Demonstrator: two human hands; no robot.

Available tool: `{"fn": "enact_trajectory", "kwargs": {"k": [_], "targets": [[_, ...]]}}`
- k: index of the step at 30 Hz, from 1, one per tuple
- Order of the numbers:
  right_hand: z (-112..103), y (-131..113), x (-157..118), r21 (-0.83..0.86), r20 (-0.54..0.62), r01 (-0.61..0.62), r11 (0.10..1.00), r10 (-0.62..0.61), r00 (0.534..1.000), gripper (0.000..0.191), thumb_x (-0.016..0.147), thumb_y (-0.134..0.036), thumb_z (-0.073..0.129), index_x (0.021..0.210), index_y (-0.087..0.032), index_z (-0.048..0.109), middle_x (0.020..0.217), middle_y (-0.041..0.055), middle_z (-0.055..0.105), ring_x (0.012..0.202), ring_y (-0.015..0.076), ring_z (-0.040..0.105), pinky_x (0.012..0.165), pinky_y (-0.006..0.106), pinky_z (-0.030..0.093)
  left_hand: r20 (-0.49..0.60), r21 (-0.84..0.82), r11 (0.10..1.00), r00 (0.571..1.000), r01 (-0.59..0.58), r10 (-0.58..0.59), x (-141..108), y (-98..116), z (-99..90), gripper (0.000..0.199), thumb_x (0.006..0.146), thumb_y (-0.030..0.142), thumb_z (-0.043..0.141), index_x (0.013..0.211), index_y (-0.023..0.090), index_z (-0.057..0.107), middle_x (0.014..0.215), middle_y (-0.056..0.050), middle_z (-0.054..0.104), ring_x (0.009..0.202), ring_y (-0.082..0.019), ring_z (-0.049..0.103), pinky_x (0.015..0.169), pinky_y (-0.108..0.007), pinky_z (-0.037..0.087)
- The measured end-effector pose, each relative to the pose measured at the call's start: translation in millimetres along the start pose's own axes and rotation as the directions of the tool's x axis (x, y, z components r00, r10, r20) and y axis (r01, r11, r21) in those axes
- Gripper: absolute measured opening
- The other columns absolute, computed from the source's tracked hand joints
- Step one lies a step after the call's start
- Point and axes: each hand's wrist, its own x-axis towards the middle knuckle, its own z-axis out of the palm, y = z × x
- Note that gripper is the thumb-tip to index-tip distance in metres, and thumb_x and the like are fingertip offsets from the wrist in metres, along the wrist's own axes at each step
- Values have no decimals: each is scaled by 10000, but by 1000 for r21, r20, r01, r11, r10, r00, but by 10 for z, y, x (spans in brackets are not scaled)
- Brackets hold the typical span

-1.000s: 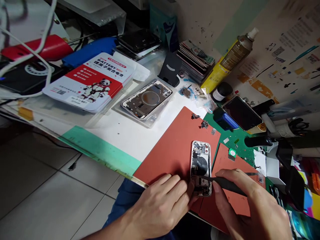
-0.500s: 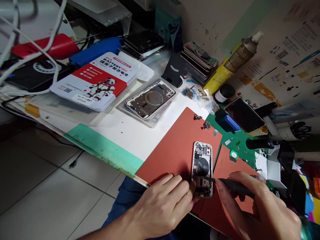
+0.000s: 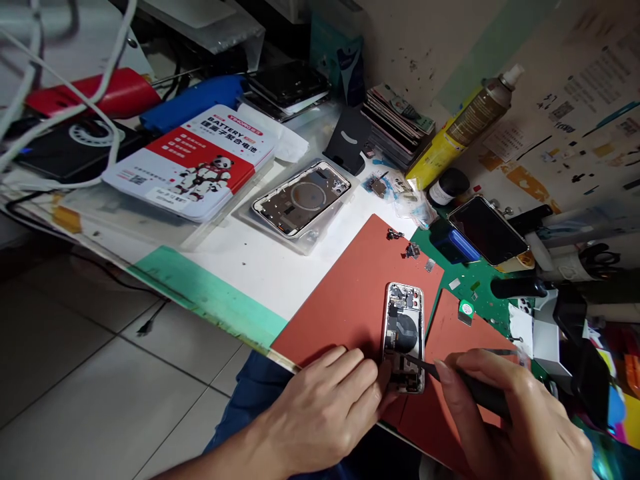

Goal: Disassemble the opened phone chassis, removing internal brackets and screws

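An opened phone (image 3: pixel 406 320) lies on a reddish-brown mat with its circuit parts bare and a dark round patch mid-frame. My left hand (image 3: pixel 335 407) has its fingers curled together against the phone's lower left edge, gripping it there; the fingertips are partly hidden. Between the thumb and fingers of my right hand (image 3: pixel 515 407) is a black narrow-tipped tool (image 3: pixel 477 391). Its tip reaches over the right edge into the lower part of the phone. Whether it is a pry tool or tweezers I cannot tell.
Small metal parts (image 3: pixel 412 251) lie at the top of the reddish-brown mat (image 3: pixel 340 293). Another phone housing (image 3: pixel 301 200) sits in a plastic tray, beside a battery box (image 3: pixel 195 163). A yellow spray can (image 3: pixel 460 127) leans near the wall, and a dark-screened phone (image 3: pixel 489 230) rests below it.
The tool's tip has shifted slightly left, further into the phone, and its angle is steeper. My right hand has moved a little with it. My left hand stays at the phone's edge.
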Motion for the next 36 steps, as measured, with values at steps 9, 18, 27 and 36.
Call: {"fn": "enact_trajectory", "kwargs": {"k": [9,18,27,36], "targets": [[-69,-59,131,103,80,-65,993,57,995,217,1103,-449,514,1038,-252,579,734,-11,704,556,136,707,534,250,575,3,7,1000,1000,-10,10,-29,3,22,226,993,96,563,800,178,645,775,-24,568,731,-217,483,666,-391,365],[-78,-55,121,184,77,-45,982,31,997,91,1069,-307,557,1073,-222,589,813,8,719,623,115,737,597,206,597,-7,12,1000,1000,-8,8,15,0,-7,294,1009,90,514,753,187,622,734,-17,537,695,-210,449,644,-382,358],[-84,-49,89,211,117,-81,974,57,991,125,1076,-334,548,1098,-219,593,870,30,734,708,135,762,631,221,613,7,1,1000,1000,-17,17,3,-11,13,289,1019,83,480,786,189,615,755,-16,567,705,-209,470,661,-378,369],[-72,-41,76,229,102,-95,969,74,992,98,1069,-313,592,1098,-222,571,841,15,757,615,128,750,577,200,606,7,15,1000,1000,-24,24,5,-3,-11,261,1032,108,513,810,186,625,760,-13,596,694,-202,487,656,-373,359]]}}
